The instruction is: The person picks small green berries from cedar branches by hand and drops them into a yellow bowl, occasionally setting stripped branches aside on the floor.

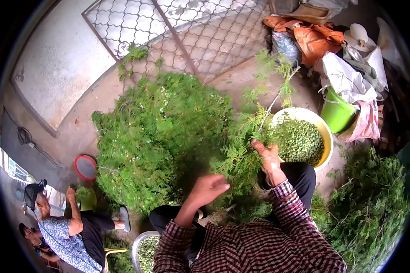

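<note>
A leafy green branch (246, 145) is gripped in my right hand (269, 160), its bare stem rising up and to the right over a yellow basin (329, 139). Small green round pieces (300, 142) fill much of that basin. My left hand (208, 190) hovers left of the branch, fingers curled together in front of a large heap of green branches (159, 136); whether anything sits between those fingers is too small to make out.
A metal basin (135, 255) with green pieces stands at the lower left. Two people (73, 236) sit further left, near a red-rimmed sieve (85, 167). At the right are a green bucket (337, 111), sacks (344, 77) and another branch pile (369, 209).
</note>
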### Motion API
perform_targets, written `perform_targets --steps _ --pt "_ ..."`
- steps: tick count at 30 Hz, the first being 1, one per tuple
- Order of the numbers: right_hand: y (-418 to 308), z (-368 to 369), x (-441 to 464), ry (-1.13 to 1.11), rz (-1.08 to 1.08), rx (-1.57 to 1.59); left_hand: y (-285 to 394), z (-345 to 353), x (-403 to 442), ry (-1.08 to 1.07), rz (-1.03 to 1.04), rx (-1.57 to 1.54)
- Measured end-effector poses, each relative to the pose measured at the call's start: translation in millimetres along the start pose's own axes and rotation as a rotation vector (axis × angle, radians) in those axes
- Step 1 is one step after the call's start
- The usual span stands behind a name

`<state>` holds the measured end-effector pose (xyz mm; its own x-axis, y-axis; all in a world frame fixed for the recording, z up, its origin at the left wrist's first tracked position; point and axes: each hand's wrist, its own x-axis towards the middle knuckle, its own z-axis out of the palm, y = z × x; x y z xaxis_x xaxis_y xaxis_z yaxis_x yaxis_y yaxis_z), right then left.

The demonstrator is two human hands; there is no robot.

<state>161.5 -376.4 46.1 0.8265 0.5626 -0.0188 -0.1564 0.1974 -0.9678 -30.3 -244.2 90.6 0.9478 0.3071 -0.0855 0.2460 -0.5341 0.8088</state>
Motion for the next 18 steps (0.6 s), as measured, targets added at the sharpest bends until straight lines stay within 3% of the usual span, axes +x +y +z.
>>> perform_targets --steps 1,4,6,7,8,11,14,16,17,18 --pt "-28 14 -17 0.169 -0.039 -0.036 1 3 8 -0.018 -0.038 0.033" --pt "8 -2 5 -0.013 -0.090 0.211 5 16 12 0.156 -0.011 -0.244" --pt "-5 5 -5 -0.049 -0.104 0.280 -10 17 17 0.161 -0.070 -0.184" --pt "-17 12 -14 0.063 -0.152 0.177 -14 18 17 0.119 -0.062 -0.148" --pt "-37 12 -23 0.031 0.007 0.089 -16 19 17 0.079 -0.058 -0.112" --pt "-21 10 -16 0.046 -0.010 -0.023 -15 21 13 0.104 -0.102 -0.132" --pt "23 3 9 0.199 -0.358 -0.143 -29 20 10 0.228 0.016 -0.176" --pt "-17 -8 -4 0.248 -0.127 -0.199 -26 15 2 0.393 0.141 -0.238" --pt "-32 -7 -11 0.369 -0.057 0.000 -24 7 -3 0.445 0.139 -0.298" --pt "-13 -19 3 0.342 -0.231 0.102 -22 -1 -7 0.495 0.139 -0.359"
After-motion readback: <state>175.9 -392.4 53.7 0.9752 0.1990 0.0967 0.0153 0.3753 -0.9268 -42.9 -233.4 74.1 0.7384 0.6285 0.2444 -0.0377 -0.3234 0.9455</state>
